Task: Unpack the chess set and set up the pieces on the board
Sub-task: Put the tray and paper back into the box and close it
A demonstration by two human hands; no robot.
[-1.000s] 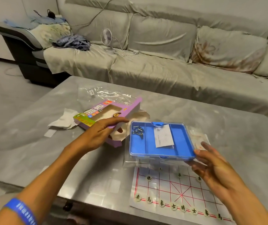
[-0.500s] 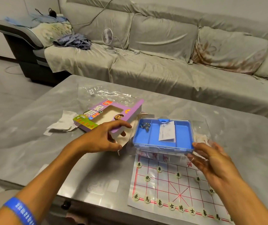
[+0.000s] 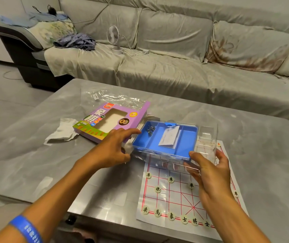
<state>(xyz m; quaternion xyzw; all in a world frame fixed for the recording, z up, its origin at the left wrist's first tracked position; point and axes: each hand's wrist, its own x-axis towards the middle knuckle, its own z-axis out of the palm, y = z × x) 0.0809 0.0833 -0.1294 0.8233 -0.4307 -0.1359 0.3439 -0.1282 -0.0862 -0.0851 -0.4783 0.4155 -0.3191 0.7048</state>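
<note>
Over on the left, a crumpled white paper (image 3: pixel 62 133) lies on the grey table (image 3: pixel 26 155). Next to it sits the purple box (image 3: pixel 112 120) with a see-through wrapper (image 3: pixel 112 98) behind it. The left hand (image 3: pixel 113 151) has its fingers spread out flat and holds nothing; its fingertips reach to the left end of the blue tray (image 3: pixel 166 139). That tray sits in a clear case (image 3: pixel 207 137) above the far end of the paper board (image 3: pixel 184 199). A folded note (image 3: pixel 169 138) and some small metal bits (image 3: pixel 150 131) lie in the tray. The right hand (image 3: pixel 210 171) holds the case's near right corner, thumb on top. Round pieces (image 3: pixel 171 179) stand on the board.
</note>
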